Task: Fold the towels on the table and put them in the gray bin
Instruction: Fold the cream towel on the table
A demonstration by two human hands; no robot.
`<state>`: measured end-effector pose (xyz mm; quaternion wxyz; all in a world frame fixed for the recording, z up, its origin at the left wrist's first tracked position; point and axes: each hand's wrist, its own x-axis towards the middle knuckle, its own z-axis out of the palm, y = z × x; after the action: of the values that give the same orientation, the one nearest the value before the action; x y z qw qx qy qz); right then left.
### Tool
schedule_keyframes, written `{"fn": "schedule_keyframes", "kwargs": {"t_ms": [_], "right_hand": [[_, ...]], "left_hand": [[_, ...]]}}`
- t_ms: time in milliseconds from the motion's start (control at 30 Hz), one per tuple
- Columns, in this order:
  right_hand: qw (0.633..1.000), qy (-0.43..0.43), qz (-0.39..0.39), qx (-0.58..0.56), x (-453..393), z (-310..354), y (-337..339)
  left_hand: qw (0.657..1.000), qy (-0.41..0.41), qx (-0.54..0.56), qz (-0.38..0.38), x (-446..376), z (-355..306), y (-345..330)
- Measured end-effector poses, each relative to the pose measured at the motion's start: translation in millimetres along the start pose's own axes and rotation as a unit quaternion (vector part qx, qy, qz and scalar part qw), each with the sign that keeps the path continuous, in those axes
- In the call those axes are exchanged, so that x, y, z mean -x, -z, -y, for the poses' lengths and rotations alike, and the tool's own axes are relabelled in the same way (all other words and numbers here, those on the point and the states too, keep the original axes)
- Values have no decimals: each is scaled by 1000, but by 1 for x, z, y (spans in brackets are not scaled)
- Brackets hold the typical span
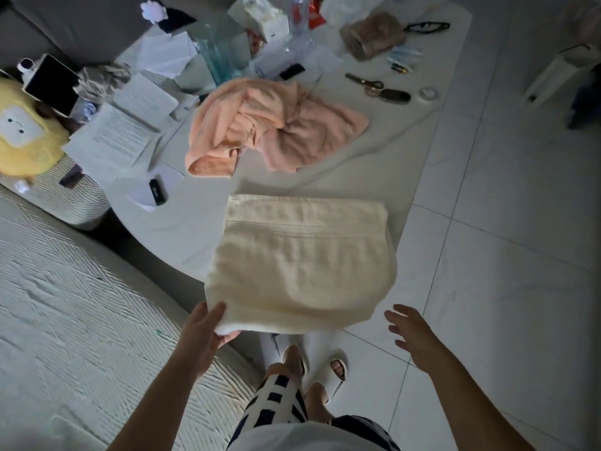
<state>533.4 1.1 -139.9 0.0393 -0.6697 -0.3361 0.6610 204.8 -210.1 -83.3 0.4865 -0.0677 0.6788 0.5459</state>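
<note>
Gripping the near left corner of the folded cream towel at the table's near edge, left hand, right hand open just beside it, peach towel crumpled mid-table, papers' print unreadable.

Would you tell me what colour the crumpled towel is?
Peach-pink; the crumpled towel shows best in the head view.

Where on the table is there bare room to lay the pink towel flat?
Bare table runs right of the pink towel, below the scissors. A second patch lies left of the cream towel, below the black device. The far end and left side are crowded with papers and clutter.
</note>
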Motion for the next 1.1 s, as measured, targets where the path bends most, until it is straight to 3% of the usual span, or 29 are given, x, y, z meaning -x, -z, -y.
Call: {"fn": "schedule_keyframes", "kwargs": {"t_ms": [233, 433, 533, 633, 833, 967, 1100], "right_hand": [[997, 50, 50, 38, -37, -6, -38], [996, -2, 56, 67, -29, -21, -35], [990, -39, 95, 94, -10, -25, -14], [989, -42, 134, 48, 9, -19, 3], [990, 103, -48, -87, 41, 24, 2], [980, 182, 65, -48, 62, 52, 6], [961, 148, 171, -160, 68, 71, 10]], "left_hand": [[991, 52, 119, 26, -1, -2, -1], [988, 52, 148, -1, -4, -3, 1], [996, 1, 90, -10, -6, -5, 3], [996, -71, -26, -37, -4, -10, 3], [997, -77, -22, -18, -8, -29, 11], [995, -86, -44, 38, -12, -41, 22], [956, -159, -243, 35, -25, -55, 30]]}}
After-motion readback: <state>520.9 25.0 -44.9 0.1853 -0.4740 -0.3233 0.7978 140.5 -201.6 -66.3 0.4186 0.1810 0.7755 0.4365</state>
